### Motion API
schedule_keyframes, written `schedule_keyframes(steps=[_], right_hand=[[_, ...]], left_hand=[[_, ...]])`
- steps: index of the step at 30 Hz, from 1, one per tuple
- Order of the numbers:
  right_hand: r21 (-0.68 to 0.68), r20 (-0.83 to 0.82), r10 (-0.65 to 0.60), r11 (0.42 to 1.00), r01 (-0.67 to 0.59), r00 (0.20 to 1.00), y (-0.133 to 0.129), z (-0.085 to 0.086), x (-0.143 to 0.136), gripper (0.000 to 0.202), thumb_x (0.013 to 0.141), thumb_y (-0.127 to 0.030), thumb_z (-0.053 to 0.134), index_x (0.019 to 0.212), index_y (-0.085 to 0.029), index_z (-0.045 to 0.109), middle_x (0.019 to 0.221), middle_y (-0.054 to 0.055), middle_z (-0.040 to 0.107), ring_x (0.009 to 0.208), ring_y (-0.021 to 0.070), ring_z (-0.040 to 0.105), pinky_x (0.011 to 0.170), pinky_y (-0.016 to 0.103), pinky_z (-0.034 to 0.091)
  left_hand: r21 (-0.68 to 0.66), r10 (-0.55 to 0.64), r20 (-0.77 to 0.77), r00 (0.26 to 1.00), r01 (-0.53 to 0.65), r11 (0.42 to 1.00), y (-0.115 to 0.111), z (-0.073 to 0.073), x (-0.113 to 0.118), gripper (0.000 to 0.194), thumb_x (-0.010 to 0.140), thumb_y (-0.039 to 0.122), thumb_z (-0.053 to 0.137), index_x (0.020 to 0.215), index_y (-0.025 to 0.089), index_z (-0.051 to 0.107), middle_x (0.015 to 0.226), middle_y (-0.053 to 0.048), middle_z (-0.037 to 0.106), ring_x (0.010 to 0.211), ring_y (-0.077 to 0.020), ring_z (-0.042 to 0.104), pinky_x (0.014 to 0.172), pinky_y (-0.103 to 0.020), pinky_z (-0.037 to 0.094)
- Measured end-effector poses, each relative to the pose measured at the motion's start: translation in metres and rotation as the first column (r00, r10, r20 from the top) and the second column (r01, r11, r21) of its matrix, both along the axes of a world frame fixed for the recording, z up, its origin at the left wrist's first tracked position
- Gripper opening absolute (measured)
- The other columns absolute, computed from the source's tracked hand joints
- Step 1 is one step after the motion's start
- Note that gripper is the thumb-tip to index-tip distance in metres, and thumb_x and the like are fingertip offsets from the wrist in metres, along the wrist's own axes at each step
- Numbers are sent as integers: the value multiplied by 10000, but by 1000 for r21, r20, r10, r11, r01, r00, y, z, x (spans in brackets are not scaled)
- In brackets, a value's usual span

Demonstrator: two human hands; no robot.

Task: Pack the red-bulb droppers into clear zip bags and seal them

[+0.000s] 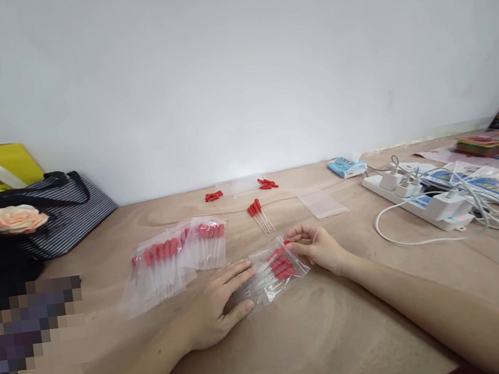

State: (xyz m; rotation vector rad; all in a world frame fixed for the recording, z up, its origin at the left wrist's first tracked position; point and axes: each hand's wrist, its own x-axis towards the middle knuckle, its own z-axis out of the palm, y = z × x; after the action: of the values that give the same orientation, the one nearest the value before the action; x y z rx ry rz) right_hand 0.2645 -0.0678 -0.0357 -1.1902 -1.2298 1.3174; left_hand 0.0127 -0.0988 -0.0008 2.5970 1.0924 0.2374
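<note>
A clear zip bag [266,291] lies on the table with several red-bulbed droppers [283,266] inside, bulbs toward its right end. My left hand [216,303] rests on the bag's left part, fingers stretched and thumb apart. At the bag's right end my right hand [314,249] is closed in a pinch on a dropper's red bulb [287,242], its stem reaching into the bag. Beyond the bag, several loose droppers [259,215] lie together. Filled bags of droppers [163,264] overlap on the left.
Red rubber bulbs [214,196] and more bulbs [268,183] flank thin clear tubes [244,189] near the wall. A flat plastic bag [323,203] lies to their right. A blue tissue pack [347,167] and a power strip [420,205] with cables stand right; a striped bag [66,215] left.
</note>
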Motion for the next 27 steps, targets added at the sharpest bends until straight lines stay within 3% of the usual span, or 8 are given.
schedule_keyframes(steps=[5, 9, 12, 18, 23, 27], right_hand=[[-55, 45, 155, 987, -152, 987, 3, -3, 0, 345, 544, -382, 712, 748, -142, 573, 565, -12, 611, 393, 62, 485, 353, 169, 336], [-56, 46, 105, 993, -102, 993, 4, -5, -4, 360, 554, -401, 697, 773, -133, 598, 624, 22, 641, 498, 114, 573, 456, 224, 436], [28, 118, 41, 999, -44, 992, 5, -6, -6, 322, 580, -398, 678, 760, -143, 603, 686, 33, 651, 554, 124, 589, 497, 234, 452], [25, 189, 80, 996, -86, 979, 5, -2, -5, 262, 613, -387, 657, 642, -159, 531, 570, -19, 579, 480, 78, 508, 442, 188, 384], [79, 194, 78, 992, -95, 978, 7, -5, -6, 249, 635, -373, 646, 685, -161, 526, 646, 2, 599, 564, 99, 548, 513, 209, 428], [71, 116, 177, 980, -186, 977, 7, -5, -7, 286, 656, -395, 636, 779, -165, 519, 734, 30, 636, 666, 132, 595, 597, 256, 470]], left_hand=[[-13, -1, -44, 999, 0, 1000, 1, 3, 2, 463, 854, 426, 395, 1294, 294, 344, 1380, -20, 325, 1247, -244, 319, 1008, -444, 295], [-12, -2, -56, 998, 1, 1000, 1, 2, 2, 471, 859, 430, 384, 1308, 311, 311, 1392, -11, 299, 1252, -241, 311, 1012, -445, 288], [-15, -6, -55, 998, 5, 1000, 1, 1, 1, 469, 865, 427, 374, 1316, 332, 284, 1399, -5, 285, 1254, -242, 307, 1007, -451, 292], [-6, -17, -57, 998, 17, 1000, 1, 1, 1, 452, 865, 415, 379, 1304, 338, 308, 1399, 5, 283, 1260, -241, 296, 1014, -442, 286], [1, -8, -42, 999, 8, 1000, 1, 0, 1, 454, 860, 414, 391, 1301, 337, 316, 1392, 1, 298, 1252, -245, 311, 1005, -449, 294], [0, -17, -29, 999, 17, 1000, 1, 0, 1, 455, 858, 407, 400, 1299, 329, 322, 1387, -5, 310, 1243, -247, 325, 1000, -447, 302]])
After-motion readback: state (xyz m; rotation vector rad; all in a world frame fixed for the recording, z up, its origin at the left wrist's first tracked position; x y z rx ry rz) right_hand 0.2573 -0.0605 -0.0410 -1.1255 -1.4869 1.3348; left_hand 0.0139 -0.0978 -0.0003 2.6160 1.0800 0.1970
